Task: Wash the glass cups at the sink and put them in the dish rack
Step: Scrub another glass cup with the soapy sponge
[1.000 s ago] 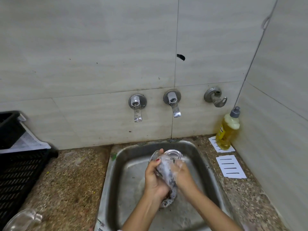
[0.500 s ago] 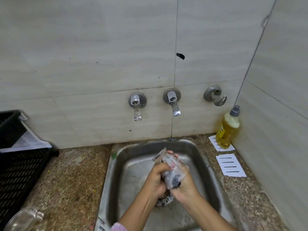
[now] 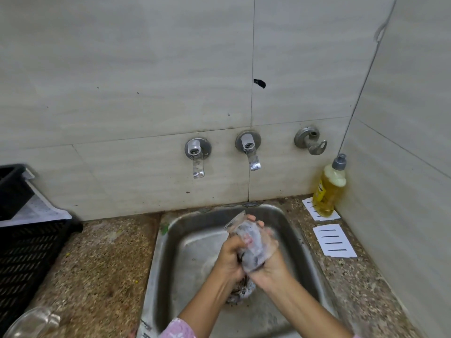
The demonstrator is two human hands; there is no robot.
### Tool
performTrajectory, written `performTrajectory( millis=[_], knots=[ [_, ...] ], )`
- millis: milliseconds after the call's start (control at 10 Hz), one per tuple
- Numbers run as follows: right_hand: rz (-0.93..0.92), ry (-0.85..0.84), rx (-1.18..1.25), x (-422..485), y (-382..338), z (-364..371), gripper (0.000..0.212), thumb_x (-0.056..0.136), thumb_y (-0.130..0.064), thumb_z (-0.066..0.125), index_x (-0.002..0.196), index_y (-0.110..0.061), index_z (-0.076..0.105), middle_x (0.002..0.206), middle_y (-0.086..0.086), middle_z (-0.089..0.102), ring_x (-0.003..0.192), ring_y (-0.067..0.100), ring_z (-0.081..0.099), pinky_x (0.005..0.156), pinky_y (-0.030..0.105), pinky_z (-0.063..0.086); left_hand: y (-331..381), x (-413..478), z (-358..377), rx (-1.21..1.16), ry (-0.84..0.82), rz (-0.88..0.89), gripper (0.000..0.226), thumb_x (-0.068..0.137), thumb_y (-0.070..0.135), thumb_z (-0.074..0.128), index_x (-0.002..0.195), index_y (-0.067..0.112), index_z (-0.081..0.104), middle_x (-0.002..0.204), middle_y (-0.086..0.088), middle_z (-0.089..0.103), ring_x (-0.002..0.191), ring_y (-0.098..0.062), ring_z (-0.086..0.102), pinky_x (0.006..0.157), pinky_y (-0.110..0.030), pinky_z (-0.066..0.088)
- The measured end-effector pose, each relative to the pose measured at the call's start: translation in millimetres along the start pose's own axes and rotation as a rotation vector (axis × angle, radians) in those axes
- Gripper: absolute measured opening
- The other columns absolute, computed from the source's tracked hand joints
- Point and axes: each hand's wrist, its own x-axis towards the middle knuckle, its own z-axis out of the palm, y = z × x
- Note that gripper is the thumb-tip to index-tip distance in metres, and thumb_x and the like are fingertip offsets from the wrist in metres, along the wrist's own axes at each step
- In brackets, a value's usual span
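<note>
A soapy glass cup (image 3: 251, 242) is held over the steel sink (image 3: 170, 259), tilted with its rim up and to the left. My left hand (image 3: 229, 258) grips its left side and a dark scrubber (image 3: 240, 292) hangs below it. My right hand (image 3: 269, 262) wraps the cup's right side and base, covered in foam. Another glass cup (image 3: 31, 324) lies on the counter at the bottom left. The black dish rack (image 3: 26, 247) stands at the left edge.
Two taps (image 3: 251, 152) and a hook stick out of the tiled wall above the sink. A yellow dish soap bottle (image 3: 329, 189) stands in the right corner on white paper, another white sheet (image 3: 334, 240) beside it. Speckled stone counter (image 3: 97, 264) surrounds the sink.
The cup has turned in my hands, its rim now tipped further left, and my hands have shifted slightly right over the sink. No water runs.
</note>
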Motion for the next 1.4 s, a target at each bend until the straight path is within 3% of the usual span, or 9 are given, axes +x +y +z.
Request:
performTrajectory(
  millis=[100,300,500,700,800,1100,1200,1300,1400],
  knots=[
    [0.134,-0.078,0.316,-1,1,-6,0.027,0.052,-0.004,0.084,0.072,-0.009,0.066,0.062,0.000,0.063,0.050,0.010,0.062,0.042,0.017,0.050,-4,8,-9,0.041,-0.166,0.058,0.059,0.023,0.013,0.090,0.080,0.012,0.073,0.082,-0.009,0.070,0.075,-0.022,0.068,0.072,-0.034,0.057],
    [-0.216,0.045,-0.794,1,-29,-7,0.024,0.096,-0.007,0.045,0.078,-0.015,0.059,0.063,0.003,0.065,0.051,0.002,0.059,0.046,0.015,0.048,13,2,-29,0.087,-0.377,-0.026,0.078,0.063,0.004,0.071,0.136,0.006,0.045,0.127,-0.019,0.055,0.118,-0.032,0.052,0.103,-0.042,0.039],
    [-0.772,-0.265,-1.549,3,-24,-19,0.017,0.087,-0.016,0.056,0.098,-0.015,0.068,0.085,-0.012,0.067,0.082,0.003,0.063,0.072,0.016,0.048,10,5,-19,-0.078,-0.073,-0.077,0.068,0.029,0.031,0.094,0.088,0.004,0.074,0.088,-0.016,0.069,0.076,-0.027,0.068,0.070,-0.036,0.055],
    [-0.034,-0.181,-0.267,-16,-6,-1,0.003,0.065,-0.007,0.070,0.067,-0.005,0.069,0.068,0.008,0.068,0.060,0.018,0.066,0.053,0.026,0.055,15,3,-28,0.179,-0.114,-0.029,0.060,0.029,0.031,0.094,0.082,0.011,0.074,0.087,-0.010,0.072,0.078,-0.021,0.069,0.070,-0.032,0.057],
    [0.078,-0.118,-0.022,-16,-4,0,0.023,0.083,0.001,0.051,0.067,0.002,0.066,0.065,0.014,0.064,0.055,0.022,0.065,0.051,0.026,0.055,16,-2,-28,0.215,-0.171,-0.051,0.055,0.039,0.034,0.091,0.087,0.013,0.074,0.089,-0.009,0.072,0.081,-0.020,0.068,0.075,-0.033,0.056],
    [-1.032,-0.375,-1.431,1,-13,-46,0.022,0.088,-0.029,0.056,0.105,-0.018,0.065,0.099,-0.006,0.071,0.098,0.009,0.063,0.090,0.013,0.046,20,-4,1,0.389,0.116,-0.238,0.031,0.048,0.024,0.079,0.072,0.007,0.068,0.069,-0.007,0.068,0.062,-0.019,0.065,0.068,-0.030,0.053],
    [-1.420,-0.470,-1.771,10,-17,-52,0.042,0.098,-0.029,0.041,0.101,0.004,0.068,0.097,0.010,0.070,0.101,0.012,0.056,0.101,0.010,0.035,11,-5,11,0.181,0.273,-0.225,0.024,0.076,0.021,0.069,0.059,0.005,0.067,0.061,-0.012,0.064,0.055,-0.023,0.063,0.064,-0.031,0.053],
    [-1.096,-0.277,-1.429,0,-4,-47,0.016,0.089,-0.009,0.054,0.082,-0.008,0.068,0.077,-0.008,0.067,0.080,-0.005,0.059,0.077,0.005,0.044,2,-5,11,0.124,0.280,-0.123,0.012,0.062,-0.001,0.068,0.060,0.004,0.058,0.053,-0.009,0.057,0.046,-0.019,0.058,0.054,-0.027,0.051],
    [-0.286,-0.120,-0.546,-5,6,-27,0.026,0.086,0.009,0.047,0.069,-0.006,0.060,0.066,0.001,0.060,0.068,0.012,0.057,0.059,0.021,0.050,1,-8,9,0.057,0.218,-0.004,0.025,0.041,-0.002,0.067,0.065,0.001,0.063,0.055,-0.011,0.061,0.048,-0.019,0.061,0.049,-0.024,0.054]
  ],
)
